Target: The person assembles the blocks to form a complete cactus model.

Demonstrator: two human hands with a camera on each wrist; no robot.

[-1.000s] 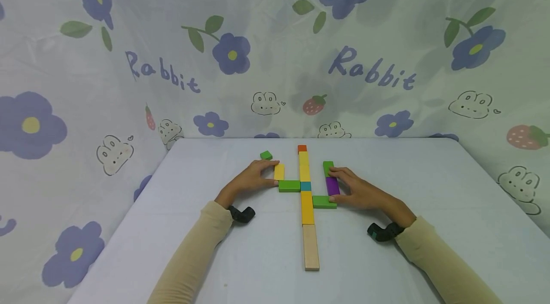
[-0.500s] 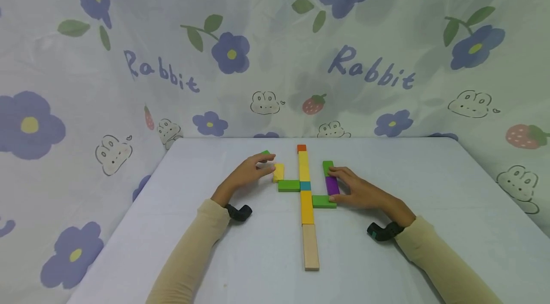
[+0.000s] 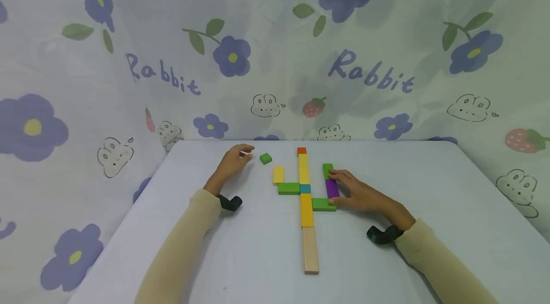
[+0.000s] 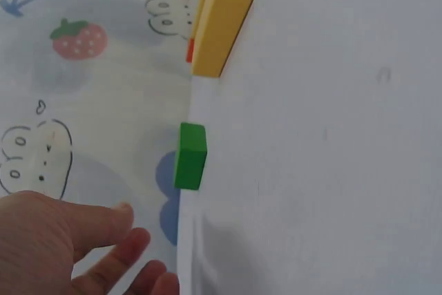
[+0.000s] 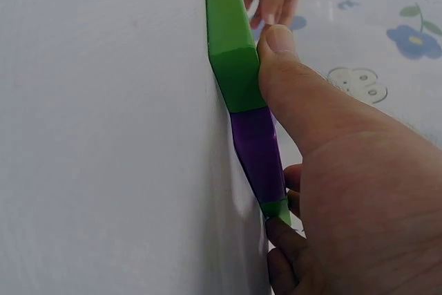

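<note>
My left hand (image 3: 232, 162) is apart from the blocks, its fingers loosely bent, just left of a small green block (image 3: 266, 158). Nearer the middle, a yellow block (image 3: 279, 176) stands against the end of a green block (image 3: 289, 189) laid crosswise. At the right, my right hand (image 3: 363, 194) holds a purple block (image 3: 332, 189) and the far green block (image 3: 327, 170) in line. Its thumb touches the crosswise right green block (image 3: 320, 204) in the right wrist view, while its fingers bend round the far end. The hand partly hides these blocks.
A central row runs away from me: a plain wood block (image 3: 310, 251), an orange-yellow block (image 3: 307, 211), a blue block (image 3: 305, 189), yellow pieces (image 3: 303, 168) and a red block (image 3: 301, 151). Behind the white table (image 3: 258, 256) hangs a patterned cloth (image 3: 275, 56).
My left hand has let go of the yellow block and moved left and away, past the small green block, which shows fully again. The right hand has kept its place.
</note>
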